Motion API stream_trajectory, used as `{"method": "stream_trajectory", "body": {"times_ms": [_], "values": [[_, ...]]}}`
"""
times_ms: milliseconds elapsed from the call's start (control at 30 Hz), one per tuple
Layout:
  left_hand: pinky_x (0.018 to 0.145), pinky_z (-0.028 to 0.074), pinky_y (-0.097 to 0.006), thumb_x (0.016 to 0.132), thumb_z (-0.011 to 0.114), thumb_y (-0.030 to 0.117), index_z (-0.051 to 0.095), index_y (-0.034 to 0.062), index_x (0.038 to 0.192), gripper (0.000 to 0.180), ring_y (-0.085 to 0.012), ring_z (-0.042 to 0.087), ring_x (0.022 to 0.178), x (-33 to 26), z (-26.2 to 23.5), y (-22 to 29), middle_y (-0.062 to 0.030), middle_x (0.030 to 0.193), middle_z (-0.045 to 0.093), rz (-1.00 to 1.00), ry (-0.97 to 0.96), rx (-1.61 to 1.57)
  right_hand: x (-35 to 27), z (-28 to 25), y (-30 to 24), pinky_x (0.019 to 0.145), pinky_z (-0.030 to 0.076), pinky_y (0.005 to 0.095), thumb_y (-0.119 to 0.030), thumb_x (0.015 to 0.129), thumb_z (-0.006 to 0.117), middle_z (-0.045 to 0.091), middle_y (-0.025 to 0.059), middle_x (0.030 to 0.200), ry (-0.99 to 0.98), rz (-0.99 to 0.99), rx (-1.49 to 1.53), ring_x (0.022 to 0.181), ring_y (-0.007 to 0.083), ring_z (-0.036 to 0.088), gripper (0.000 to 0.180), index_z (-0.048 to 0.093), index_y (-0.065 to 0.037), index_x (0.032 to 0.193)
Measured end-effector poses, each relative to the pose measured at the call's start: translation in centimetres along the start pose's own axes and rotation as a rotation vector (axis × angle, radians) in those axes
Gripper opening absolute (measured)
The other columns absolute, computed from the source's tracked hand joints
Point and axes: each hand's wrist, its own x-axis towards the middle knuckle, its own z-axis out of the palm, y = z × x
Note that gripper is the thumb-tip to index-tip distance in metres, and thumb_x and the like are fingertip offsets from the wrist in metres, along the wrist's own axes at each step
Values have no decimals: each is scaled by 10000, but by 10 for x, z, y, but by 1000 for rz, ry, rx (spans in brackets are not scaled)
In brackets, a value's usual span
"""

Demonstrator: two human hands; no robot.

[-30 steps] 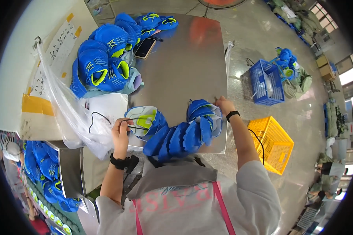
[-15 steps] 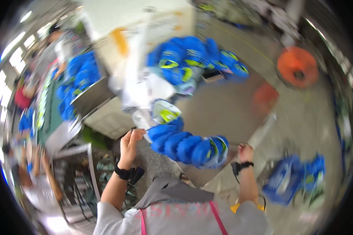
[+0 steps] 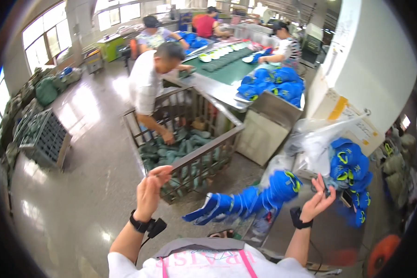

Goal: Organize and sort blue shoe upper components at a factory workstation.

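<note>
A row of blue shoe uppers (image 3: pixel 245 202), joined or lapped one on another, stretches through the space between my hands, partly over the metal tabletop's left edge. Its near-left end is fanned out and blurred. My left hand (image 3: pixel 148 194) is raised left of the row, thumb and fingers drawn together. Anything in its fingertips is too small to make out. Beside the row's right end, my right hand (image 3: pixel 316 204) has its fingers apart and seems to hold nothing. Just beyond it lies a pile of blue uppers with lime trim (image 3: pixel 350 160).
Ahead, a slatted metal crate (image 3: pixel 197 157) holds dark green shoe-shaped pieces; a co-worker (image 3: pixel 146 88) reaches into it. Behind are a green worktable (image 3: pixel 231 69) and more people. A clear plastic bag (image 3: pixel 317 139) lies by a white box (image 3: pixel 347 113). An orange round object (image 3: pixel 383 255) is lower right.
My view has swung left, bringing the crate and co-workers into the middle. The right hand's fingers have spread from a pinch. The row of uppers now extends leftward, its left end fanned out.
</note>
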Motion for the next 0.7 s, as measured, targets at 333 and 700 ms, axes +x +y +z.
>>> {"method": "stream_trajectory", "body": {"times_ms": [333,700], "values": [[1079,236,-427,973,348,288,451,68,867,266,-283,315,1290,-256,-254,132,-169,1364,351,227,826,684,-55,227,-218,907,433,399,-18,877,447,641,150,1036,-479,-463,262,1165,401,474,110,487,-48,779],[1089,211,-429,983,308,278,404,71,805,289,-288,323,1284,-242,-388,118,-181,1331,394,328,996,441,-161,440,-313,945,408,441,91,811,407,604,177,1088,-723,-293,768,1178,398,460,184,550,-14,856]]}}
